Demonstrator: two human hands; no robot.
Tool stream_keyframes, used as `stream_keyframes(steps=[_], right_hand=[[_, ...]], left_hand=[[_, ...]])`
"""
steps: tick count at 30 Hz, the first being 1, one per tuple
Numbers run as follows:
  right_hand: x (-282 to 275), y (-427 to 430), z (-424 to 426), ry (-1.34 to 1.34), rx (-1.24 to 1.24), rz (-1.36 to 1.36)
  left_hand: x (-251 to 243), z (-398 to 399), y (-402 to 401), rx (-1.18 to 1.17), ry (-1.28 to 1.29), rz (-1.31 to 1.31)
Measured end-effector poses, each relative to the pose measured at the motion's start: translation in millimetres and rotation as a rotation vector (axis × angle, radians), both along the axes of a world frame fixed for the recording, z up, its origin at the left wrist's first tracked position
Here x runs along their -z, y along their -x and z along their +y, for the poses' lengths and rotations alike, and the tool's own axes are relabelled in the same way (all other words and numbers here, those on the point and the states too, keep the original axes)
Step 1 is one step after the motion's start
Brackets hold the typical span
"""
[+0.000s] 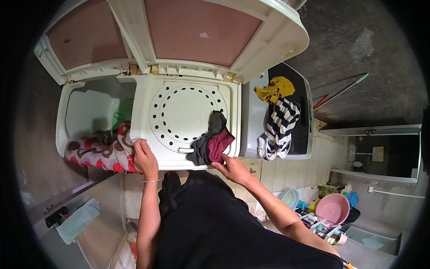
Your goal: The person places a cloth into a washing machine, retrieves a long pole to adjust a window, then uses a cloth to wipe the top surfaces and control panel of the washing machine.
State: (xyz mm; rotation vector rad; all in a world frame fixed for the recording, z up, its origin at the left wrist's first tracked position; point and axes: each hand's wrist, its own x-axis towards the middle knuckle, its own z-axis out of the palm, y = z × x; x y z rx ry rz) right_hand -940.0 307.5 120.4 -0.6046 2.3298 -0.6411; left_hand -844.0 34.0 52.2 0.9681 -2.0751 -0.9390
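Note:
A twin-tub washing machine [186,79] stands before me with both lids raised. My left hand [146,156] is closed on the right end of a white cloth with red and brown spots [97,151], which lies over the front rim of the left tub. My right hand [233,168] touches the lower edge of a grey and maroon garment [215,141], thumb and index finger at its maroon part; whether they pinch it is unclear. That garment lies on the round perforated cover [183,112] of the right compartment. Something green shows inside the left tub.
To the right, a second appliance [247,134] with a dark top holds a mustard cloth [277,89] and a black-and-white striped garment [284,124]. A pink basin [332,208] and bottles stand at lower right. A pale blue towel [79,218] hangs at lower left. Long-handled poles lean behind.

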Motion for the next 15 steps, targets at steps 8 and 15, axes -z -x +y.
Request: stream_keyframes(steps=[8, 15], right_hand=[[17, 90, -18, -0.091, 0.142, 0.488], [22, 53, -71, 0.062, -0.259, 0.738]], left_hand=[[-1, -3, -2, -0.001, 0.03, -0.038], [-19, -8, -1, 0.16, -0.163, -0.019]])
